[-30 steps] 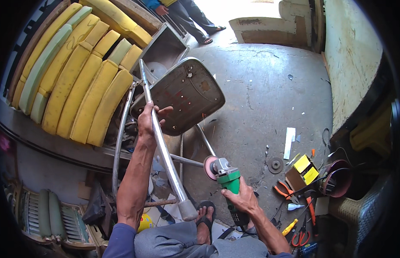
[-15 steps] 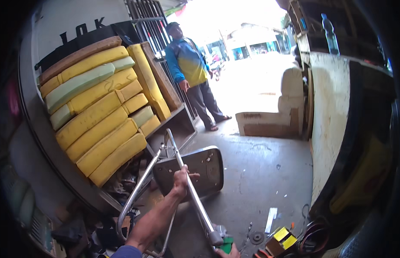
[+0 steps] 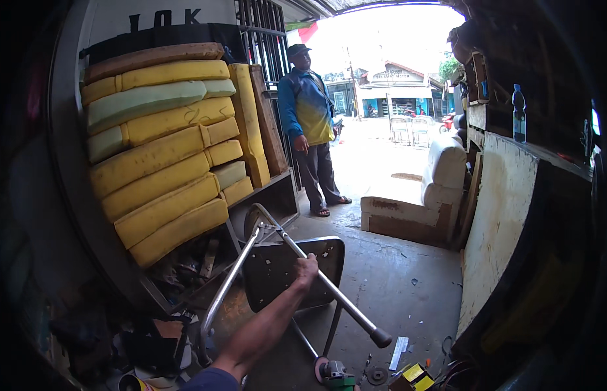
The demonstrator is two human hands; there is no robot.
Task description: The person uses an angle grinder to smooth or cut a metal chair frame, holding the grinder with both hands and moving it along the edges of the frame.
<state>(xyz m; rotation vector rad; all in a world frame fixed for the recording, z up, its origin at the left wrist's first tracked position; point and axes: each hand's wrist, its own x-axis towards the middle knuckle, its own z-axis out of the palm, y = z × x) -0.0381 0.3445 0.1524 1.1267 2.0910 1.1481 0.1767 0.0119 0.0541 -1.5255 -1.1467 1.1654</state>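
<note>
My left hand (image 3: 306,268) is closed around a chrome tube (image 3: 333,289) of an upturned folding metal chair, with a dark tip at the tube's lower end. The chair's dark seat underside (image 3: 264,270) lies tilted behind the tube, and another bent chrome leg (image 3: 228,290) runs down to the left. At the bottom edge, an angle grinder (image 3: 335,370) with a green body and pinkish disc shows beside the chair's thinner legs. My right hand is not visible in the current view.
Yellow and green foam pieces (image 3: 160,182) are stacked on a rack at left. A person (image 3: 307,117) in a blue-yellow jacket stands by a gate, near a white worn armchair (image 3: 401,212). A pale panel (image 3: 492,215) with a bottle (image 3: 518,114) stands right. Small tools (image 3: 414,378) lie bottom right.
The view has tilted up from the hands toward the entrance and standing person. My left hand still grips the tube. My right hand, earlier on the grinder, has dropped out of view.
</note>
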